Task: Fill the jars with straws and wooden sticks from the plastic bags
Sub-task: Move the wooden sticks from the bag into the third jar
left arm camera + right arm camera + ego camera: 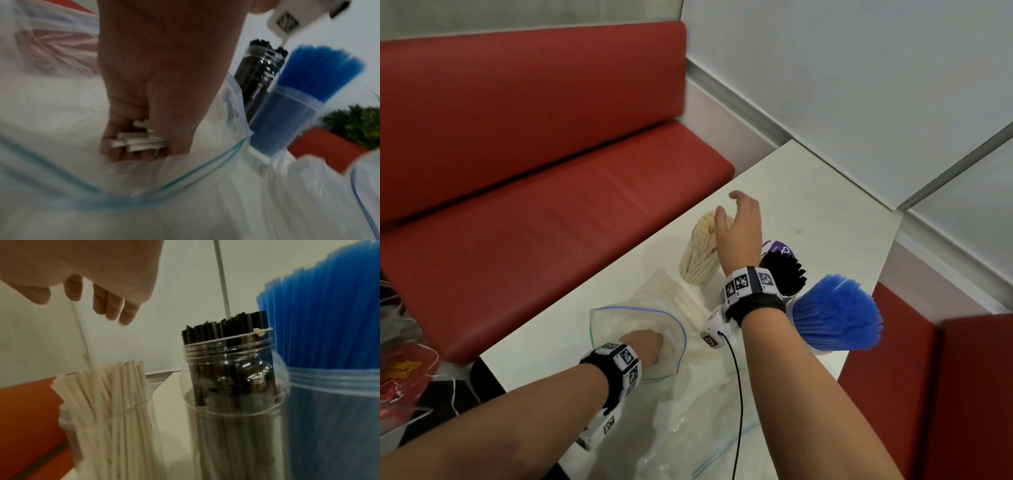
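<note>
We are gripping sticks point(141, 141) inside the bag point(602, 318) with our left hand point(645, 346); our right hand point(739, 233), spread and empty, should be steadying the far jar point(697, 263).

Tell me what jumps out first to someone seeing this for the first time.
The fan of blue straws in its jar at the table's right edge stands out most, with the red bench behind the table. Next, the left hand is inside a plastic bag, gripping white sticks.
</note>
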A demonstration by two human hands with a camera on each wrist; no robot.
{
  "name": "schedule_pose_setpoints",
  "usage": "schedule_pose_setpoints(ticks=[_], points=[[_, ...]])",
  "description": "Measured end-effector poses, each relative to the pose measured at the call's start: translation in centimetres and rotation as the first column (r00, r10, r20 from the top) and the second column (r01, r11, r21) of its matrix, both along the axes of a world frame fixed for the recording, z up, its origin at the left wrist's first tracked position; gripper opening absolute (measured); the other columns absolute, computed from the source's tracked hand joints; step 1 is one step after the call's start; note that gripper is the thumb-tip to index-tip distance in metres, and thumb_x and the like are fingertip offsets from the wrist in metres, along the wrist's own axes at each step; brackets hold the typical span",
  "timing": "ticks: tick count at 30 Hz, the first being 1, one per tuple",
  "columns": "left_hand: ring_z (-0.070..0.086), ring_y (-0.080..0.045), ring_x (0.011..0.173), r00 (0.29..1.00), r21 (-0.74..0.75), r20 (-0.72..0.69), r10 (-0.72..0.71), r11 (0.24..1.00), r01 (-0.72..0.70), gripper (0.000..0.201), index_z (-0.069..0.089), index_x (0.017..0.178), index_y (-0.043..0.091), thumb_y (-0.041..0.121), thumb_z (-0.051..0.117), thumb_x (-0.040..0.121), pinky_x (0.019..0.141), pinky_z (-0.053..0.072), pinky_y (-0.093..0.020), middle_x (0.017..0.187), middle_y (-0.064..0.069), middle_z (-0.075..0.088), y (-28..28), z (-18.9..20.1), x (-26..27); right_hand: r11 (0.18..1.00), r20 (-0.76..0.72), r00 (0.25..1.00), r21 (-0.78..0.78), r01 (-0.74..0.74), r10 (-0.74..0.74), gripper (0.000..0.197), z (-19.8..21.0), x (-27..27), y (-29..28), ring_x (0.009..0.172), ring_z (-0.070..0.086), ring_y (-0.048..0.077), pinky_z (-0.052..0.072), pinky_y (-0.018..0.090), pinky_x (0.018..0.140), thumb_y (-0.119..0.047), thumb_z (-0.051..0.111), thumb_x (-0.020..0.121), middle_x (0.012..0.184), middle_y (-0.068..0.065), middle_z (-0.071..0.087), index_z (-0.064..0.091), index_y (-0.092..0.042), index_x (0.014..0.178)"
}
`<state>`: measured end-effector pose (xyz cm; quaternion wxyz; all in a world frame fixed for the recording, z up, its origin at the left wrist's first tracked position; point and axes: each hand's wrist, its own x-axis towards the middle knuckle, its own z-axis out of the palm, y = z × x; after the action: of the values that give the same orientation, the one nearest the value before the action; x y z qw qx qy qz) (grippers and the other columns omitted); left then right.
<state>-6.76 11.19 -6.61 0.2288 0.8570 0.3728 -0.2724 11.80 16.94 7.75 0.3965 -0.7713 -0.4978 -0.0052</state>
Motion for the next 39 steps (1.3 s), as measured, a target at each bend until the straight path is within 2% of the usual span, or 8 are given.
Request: schedule_pose_setpoints(ticks=[7, 12, 17, 21, 24, 28, 35, 39], points=[[0.059, -0.029, 0.117, 0.999, -0.054, -0.032, -0.013, 0.998, 0.011, 0.040, 0.058, 0.129, 0.005, 0.027, 0.058, 0.096, 0.098, 0.046, -0.037, 0.127, -0.012, 0.061, 2.6, 3.0, 0.3, 0.780, 0.113, 0.973, -0.619, -0.088, 0.200, 0.070, -4.1, -0.9, -2.1, 0.155, -0.014, 0.028, -0.004, 0.052, 0.125, -0.042, 0.033, 0.108, 0.170, 0.008, -0.006, 0.000, -0.010, 0.161], [0.054, -0.028, 0.125, 0.982, 0.016, -0.167, -0.085, 0.996, 0.089, 0.047, 0.052, 0.136, 0.007, 0.027, 0.062, 0.094, 0.102, 0.043, -0.037, 0.136, -0.010, 0.056, 4.2, 6.8, 0.3, 0.979, -0.294, 0.941, -0.064, -0.194, 0.167, 0.048, -1.4, -3.6, -3.8, 0.137, 0.048, 0.024, 0.031, 0.035, 0.120, -0.002, 0.046, 0.096, 0.143, 0.010, 0.057, 0.052, -0.014, 0.141], [0.057, -0.027, 0.120, 0.988, 0.161, -0.119, -0.095, 0.980, 0.113, 0.047, 0.054, 0.132, 0.011, 0.027, 0.066, 0.090, 0.091, 0.045, -0.035, 0.132, -0.008, 0.058, 4.8, 11.6, -0.2, 0.804, -0.807, 0.521, -0.103, -0.586, 0.277, 0.045, -2.4, -7.6, -7.5, 0.100, 0.066, 0.020, 0.053, 0.035, 0.089, 0.011, 0.051, 0.093, 0.113, 0.012, 0.070, 0.052, -0.013, 0.130], [0.058, -0.023, 0.089, 0.978, 0.151, -0.139, -0.153, 0.973, 0.174, 0.029, 0.064, 0.119, 0.005, 0.017, 0.059, 0.093, 0.076, 0.040, -0.033, 0.118, -0.009, 0.066, 5.3, 16.9, 0.4, 0.689, -0.704, 0.656, -0.333, -0.644, 0.274, 0.054, -4.6, -8.8, -9.8, 0.114, 0.062, 0.024, 0.050, 0.044, 0.096, 0.004, 0.066, 0.086, 0.127, 0.009, 0.066, 0.054, -0.015, 0.135], [0.051, -0.020, 0.068, 0.973, 0.225, -0.110, -0.202, 0.949, 0.223, 0.021, 0.069, 0.099, 0.004, 0.022, 0.065, 0.089, 0.067, 0.041, -0.032, 0.100, -0.006, 0.070, 4.9, 19.5, 0.2, 0.746, -0.531, 0.806, -0.418, -0.519, 0.263, 0.022, -5.1, -9.8, -10.3, 0.076, 0.059, 0.008, 0.047, 0.033, 0.074, -0.016, 0.073, 0.087, 0.082, -0.005, 0.068, 0.062, -0.032, 0.077], [0.057, -0.006, 0.040, 0.971, 0.214, 0.175, -0.162, 0.969, 0.123, 0.047, 0.067, 0.068, 0.017, 0.063, 0.068, 0.076, 0.041, 0.038, -0.019, 0.047, 0.007, 0.062, 4.4, 23.5, 0.6, 0.910, -0.708, 0.696, -0.205, -0.361, 0.117, 0.016, -4.0, -10.9, -10.3, 0.060, 0.058, 0.003, 0.049, 0.028, 0.061, -0.014, 0.068, 0.092, 0.071, 0.006, 0.069, 0.065, -0.019, 0.078], [0.068, -0.004, 0.060, 0.680, -0.057, 0.731, 0.065, 0.998, -0.033, 0.048, 0.074, 0.066, 0.018, 0.059, 0.060, 0.087, 0.059, 0.044, -0.014, 0.061, 0.007, 0.071, 3.7, 24.3, 1.3, 0.970, -0.757, 0.638, -0.026, -0.241, 0.138, 0.019, -1.6, -11.0, -9.7, 0.041, 0.044, 0.011, 0.038, 0.027, 0.044, -0.012, 0.070, 0.088, 0.053, -0.007, 0.047, 0.052, -0.016, 0.089], [0.072, -0.014, 0.095, 0.198, -0.570, 0.810, 0.552, 0.821, 0.040, 0.059, 0.076, 0.089, 0.010, 0.065, 0.054, 0.088, 0.089, 0.052, -0.022, 0.093, -0.002, 0.076, 3.8, 23.9, 0.8, 0.969, -0.717, 0.684, -0.048, -0.241, 0.135, 0.033, 0.4, -9.9, -10.3, 0.040, 0.041, 0.009, 0.037, 0.027, 0.048, -0.020, 0.069, 0.092, 0.050, -0.005, 0.046, 0.049, -0.017, 0.067]])
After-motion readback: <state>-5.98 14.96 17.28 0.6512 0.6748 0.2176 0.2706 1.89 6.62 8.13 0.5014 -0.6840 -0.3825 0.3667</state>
